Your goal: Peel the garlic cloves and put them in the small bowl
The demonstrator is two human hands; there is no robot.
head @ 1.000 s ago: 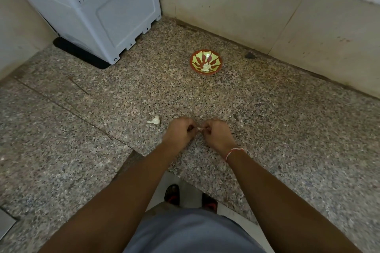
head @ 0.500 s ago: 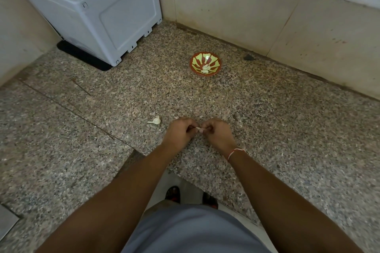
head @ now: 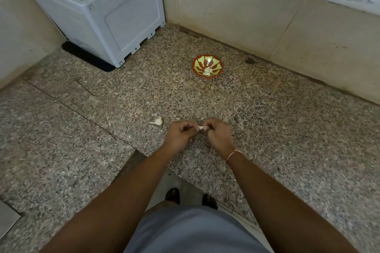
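Head view: left hand (head: 181, 135) and right hand (head: 218, 135), fingers curled, pinch one clove (head: 200, 128) between them (bowl (head: 207, 66) well apart).

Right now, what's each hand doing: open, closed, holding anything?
Left hand: fingers curled, pinching the garlic clove.
Right hand: fingers curled, pinching the same clove from the other side.

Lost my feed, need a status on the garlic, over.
Both hands, left hand and right hand, pinch one clove. Peeled garlic in bowl. Spare clove on counter. Nothing blocking.
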